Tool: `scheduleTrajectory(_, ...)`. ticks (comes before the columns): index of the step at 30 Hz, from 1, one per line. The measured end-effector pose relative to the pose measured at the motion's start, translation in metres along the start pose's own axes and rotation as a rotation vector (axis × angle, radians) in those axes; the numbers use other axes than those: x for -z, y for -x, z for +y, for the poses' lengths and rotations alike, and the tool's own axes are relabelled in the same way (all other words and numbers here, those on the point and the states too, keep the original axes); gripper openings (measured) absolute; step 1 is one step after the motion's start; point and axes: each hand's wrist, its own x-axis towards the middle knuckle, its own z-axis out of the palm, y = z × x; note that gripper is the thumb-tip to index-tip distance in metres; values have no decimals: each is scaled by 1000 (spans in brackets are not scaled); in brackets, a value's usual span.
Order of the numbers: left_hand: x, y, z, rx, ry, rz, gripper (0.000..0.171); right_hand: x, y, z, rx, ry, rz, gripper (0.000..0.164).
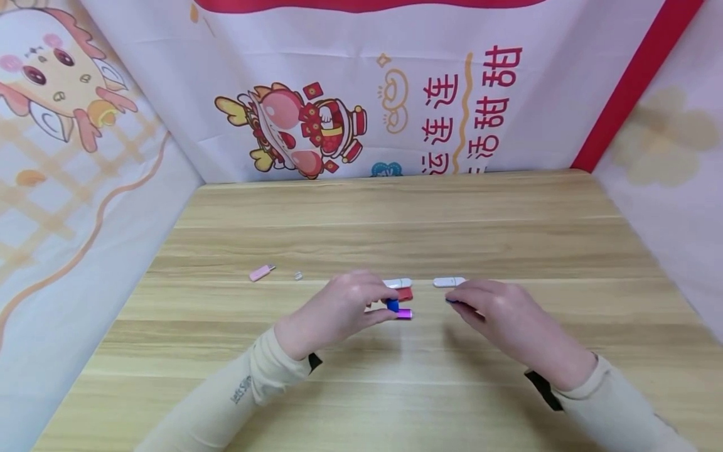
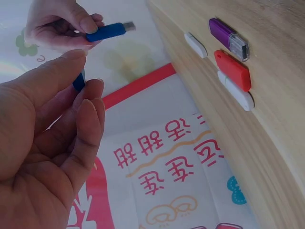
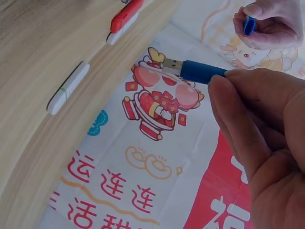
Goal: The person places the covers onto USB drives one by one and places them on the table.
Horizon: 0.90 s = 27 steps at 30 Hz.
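Note:
Between thumb and fingertips my right hand (image 1: 499, 311) pinches a blue USB stick (image 3: 202, 71), its metal plug bare and pointing toward the left hand. My left hand (image 1: 344, 304) pinches a small blue cap (image 1: 392, 305), partly covered by the fingers in the left wrist view. Cap and stick are apart, both held above the table. Under the left fingertips lie a purple USB stick (image 2: 228, 38) with a clear cap, a red USB stick (image 2: 232, 70) and a white USB stick (image 2: 236, 90). Another white USB stick (image 1: 448, 282) lies by the right fingers.
A pink USB stick (image 1: 261, 272) with its plug showing lies on the left of the wooden table (image 1: 361, 232). Beside it is a small clear cap (image 1: 298, 275). Printed cloth (image 1: 339, 63) hangs behind the table and along both sides.

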Motion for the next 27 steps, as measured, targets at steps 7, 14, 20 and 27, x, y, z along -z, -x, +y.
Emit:
scheduleTrajectory(7,-3,1,-3,-4,5,22,25,0,-5,-8,-209,-241,95,30)
scheduleTrajectory(14,-2,1,-1,-20,22,141,25,3,-10,-27,-635,-611,241,16)
scheduleTrajectory(20,3,1,6,-62,-9,239,31,5,-14,-36,-829,-830,273,23)
scheduleTrajectory(27,8,0,12,-90,-42,306,28,-2,-17,-42,-849,-939,338,24)
